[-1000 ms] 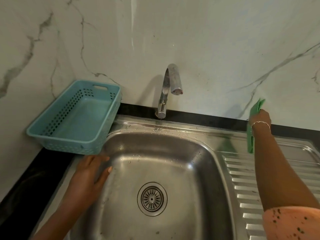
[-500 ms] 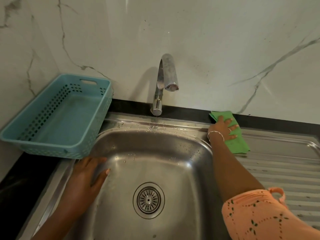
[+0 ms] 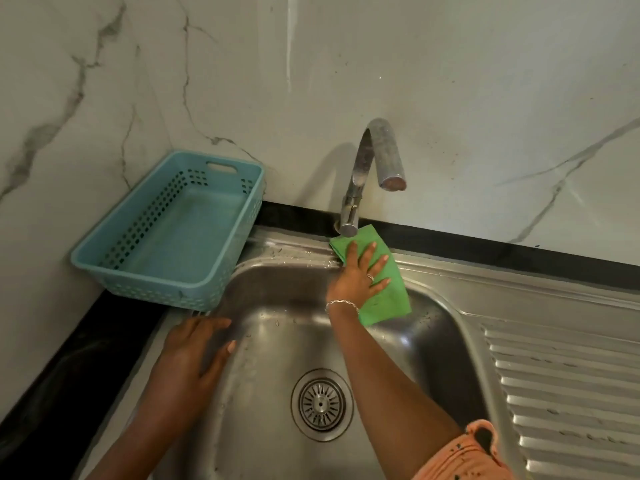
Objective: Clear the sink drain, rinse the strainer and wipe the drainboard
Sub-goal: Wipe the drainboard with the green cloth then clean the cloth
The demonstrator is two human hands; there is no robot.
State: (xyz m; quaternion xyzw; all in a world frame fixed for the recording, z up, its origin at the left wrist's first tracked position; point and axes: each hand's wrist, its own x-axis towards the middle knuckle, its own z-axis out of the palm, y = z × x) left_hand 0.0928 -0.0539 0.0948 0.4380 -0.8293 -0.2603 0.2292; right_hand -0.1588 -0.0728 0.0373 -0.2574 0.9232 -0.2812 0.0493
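Both of your hands are at the sink (image 3: 433, 327). Your right hand (image 3: 360, 275) lies flat with the fingers spread, palm pressed onto the green cloth (image 3: 384, 292). That cloth lies over the back rim of the basin, its far corner touching the base of the tap (image 3: 367, 174), and its near end hangs down the inside back wall. You wear a thin bracelet (image 3: 341, 303) at that wrist and a ring on one finger. An orange patterned sleeve (image 3: 464, 455) shows at the lower edge, on the same arm.

Your left hand (image 3: 194, 355) rests open on the left rim of the basin, fingers loosely apart and pointing toward the bowl, holding nothing.

At the bottom of the bowl the strainer (image 3: 322, 403) sits in the drain, between your two forearms. Water drops dot the back rim and the basin walls. To the right the ribbed drainboard (image 3: 561, 386) lies well apart from the cloth.

A blue perforated basket (image 3: 114, 247) stands in the left corner against the marble wall (image 3: 450, 81), its near end overhanging the sink's rim, just beyond your left fingertips. A black counter strip (image 3: 485, 249) runs behind the sink.
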